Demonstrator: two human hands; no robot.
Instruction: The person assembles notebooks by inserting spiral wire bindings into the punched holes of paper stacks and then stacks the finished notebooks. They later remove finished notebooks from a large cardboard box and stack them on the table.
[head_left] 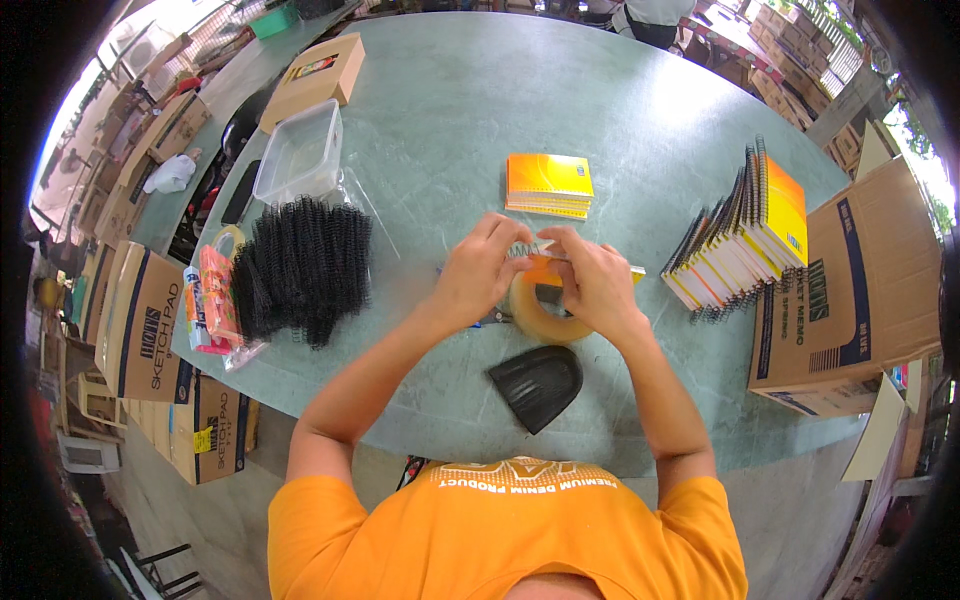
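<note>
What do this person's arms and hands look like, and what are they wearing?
Both forearms are bare, no gloves on the left hand or right hand. No watch or rings show. Short orange sleeves of a T-shirt with white lettering across the chest.

I count one roll of clear tape (545,312), one black scoop-shaped piece (537,385), one clear plastic tub (298,150) and one heap of black spiral bindings (305,265). One small stack of orange notebooks (548,185) lies flat; a second, leaning row (745,235) is too tight to count.
</note>
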